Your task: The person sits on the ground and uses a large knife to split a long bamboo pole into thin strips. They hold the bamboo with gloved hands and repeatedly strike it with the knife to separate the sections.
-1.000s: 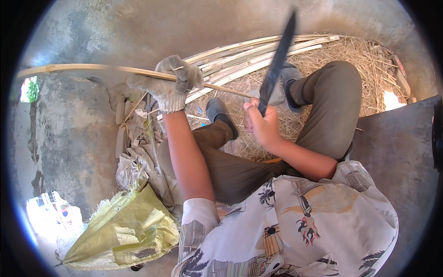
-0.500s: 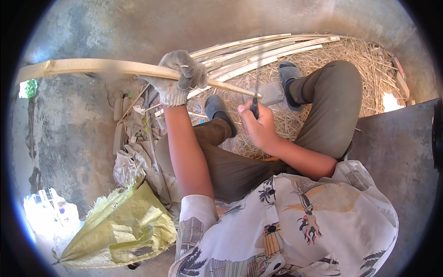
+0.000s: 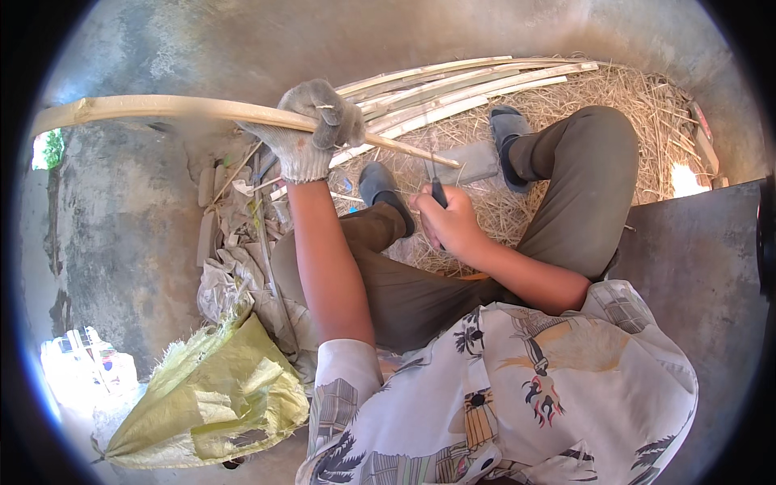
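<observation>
Gloved left hand (image 3: 314,121) grip closed around bamboo strip (image 3: 178,107), bare right hand (image 3: 447,220) grip closed around knife handle (image 3: 438,192), blade edge-on beneath strip tip, straw (image 3: 614,97) underfoot

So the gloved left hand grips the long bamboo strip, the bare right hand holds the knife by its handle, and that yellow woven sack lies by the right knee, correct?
Not quite. The head view shows the yellow woven sack on the ground at the person's left side, not by the right knee. The rest stands: the gloved left hand grips the bamboo strip, and the bare right hand holds the knife.
</observation>
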Available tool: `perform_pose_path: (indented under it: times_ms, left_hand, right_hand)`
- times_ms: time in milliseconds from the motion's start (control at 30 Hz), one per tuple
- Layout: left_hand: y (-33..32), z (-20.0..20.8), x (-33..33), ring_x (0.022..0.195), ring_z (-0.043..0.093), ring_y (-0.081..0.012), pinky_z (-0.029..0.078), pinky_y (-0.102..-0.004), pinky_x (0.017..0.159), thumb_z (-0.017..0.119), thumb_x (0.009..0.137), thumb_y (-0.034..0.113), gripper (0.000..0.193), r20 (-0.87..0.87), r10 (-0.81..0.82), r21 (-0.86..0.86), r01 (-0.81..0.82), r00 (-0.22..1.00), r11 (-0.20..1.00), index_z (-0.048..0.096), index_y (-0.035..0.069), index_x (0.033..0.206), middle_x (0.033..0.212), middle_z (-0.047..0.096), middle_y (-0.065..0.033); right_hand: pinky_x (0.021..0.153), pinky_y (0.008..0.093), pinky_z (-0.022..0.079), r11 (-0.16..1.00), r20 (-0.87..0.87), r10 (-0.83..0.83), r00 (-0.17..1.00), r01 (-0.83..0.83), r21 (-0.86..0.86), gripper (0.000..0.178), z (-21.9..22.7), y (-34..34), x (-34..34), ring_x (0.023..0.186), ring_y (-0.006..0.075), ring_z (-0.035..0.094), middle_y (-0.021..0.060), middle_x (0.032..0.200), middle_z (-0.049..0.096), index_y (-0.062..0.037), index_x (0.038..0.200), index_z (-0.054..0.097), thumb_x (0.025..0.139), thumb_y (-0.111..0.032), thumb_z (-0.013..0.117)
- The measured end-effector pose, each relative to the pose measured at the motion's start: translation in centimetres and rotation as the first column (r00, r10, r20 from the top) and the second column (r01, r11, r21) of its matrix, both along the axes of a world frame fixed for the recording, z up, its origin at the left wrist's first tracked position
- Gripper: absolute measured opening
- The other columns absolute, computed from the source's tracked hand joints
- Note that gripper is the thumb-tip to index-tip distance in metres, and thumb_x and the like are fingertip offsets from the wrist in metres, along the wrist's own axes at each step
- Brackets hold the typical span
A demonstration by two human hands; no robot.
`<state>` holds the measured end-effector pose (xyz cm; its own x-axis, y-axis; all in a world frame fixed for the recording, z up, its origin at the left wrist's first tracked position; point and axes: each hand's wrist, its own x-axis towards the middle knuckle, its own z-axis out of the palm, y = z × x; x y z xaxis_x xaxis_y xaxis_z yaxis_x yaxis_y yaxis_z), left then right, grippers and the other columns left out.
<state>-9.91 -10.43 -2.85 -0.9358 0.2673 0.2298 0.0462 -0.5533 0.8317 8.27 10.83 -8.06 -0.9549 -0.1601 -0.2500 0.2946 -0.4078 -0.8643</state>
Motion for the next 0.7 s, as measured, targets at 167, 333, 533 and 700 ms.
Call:
perform_pose_path:
  times_ms: [167,333,533,700]
  left_hand:
    - [-2.5,-2.4,-2.3,0.058,0.049,-0.0193,0.04,-0.0297,0.045,0.006,0.068,0.1,0.12,0.2,0.218,0.103,-0.242,0.955,0.965,0.062,-0.004,0.082,0.068,0.057,-0.0112]
    - [0.5,0.8,0.0,0.049,0.042,-0.0209,0.037,-0.0334,0.041,0.006,0.063,0.103,0.12,0.006,-0.052,0.097,0.052,0.999,0.994,0.061,-0.003,0.077,0.059,0.054,-0.0119]
    - [4.3,4.1,2.7,0.037,0.029,-0.0172,0.029,-0.0339,0.04,0.011,0.06,0.105,0.112,-0.105,-0.161,0.065,0.169,0.981,0.984,0.054,0.002,0.069,0.043,0.036,-0.003]
    - [3.8,4.3,2.2,0.035,0.03,-0.0223,0.03,-0.0365,0.034,0.011,0.059,0.105,0.122,0.191,0.051,0.166,-0.084,0.98,0.983,0.059,-0.006,0.071,0.043,0.04,-0.0105]
  right_hand:
    - [0.039,0.0321,0.037,0.997,-0.023,0.018,1.0,-0.016,0.076,0.031,-5.7,-1.5,-0.4,0.039,0.0138,0.047,0.0034,0.052,0.052,-0.0038,0.065,0.056,0.088,-0.023,0.061]
    - [0.035,0.0294,0.033,0.961,0.406,0.081,0.91,-0.179,0.209,0.03,-7.4,-1.6,-1.3,0.036,0.0119,0.041,0.0015,0.05,0.046,-0.0077,0.068,0.049,0.092,-0.022,0.059]
    - [0.036,0.0313,0.033,0.987,0.073,-0.069,0.995,0.057,0.148,0.031,-3.8,-1.1,-0.5,0.039,0.0123,0.041,0.0014,0.052,0.047,-0.0065,0.067,0.052,0.09,-0.025,0.063]
    - [0.04,0.0303,0.033,0.978,-0.364,-0.071,0.929,0.137,0.158,0.031,-6.8,-1.5,-1.3,0.046,0.0128,0.047,0.0013,0.055,0.049,-0.0067,0.066,0.052,0.085,-0.026,0.066]
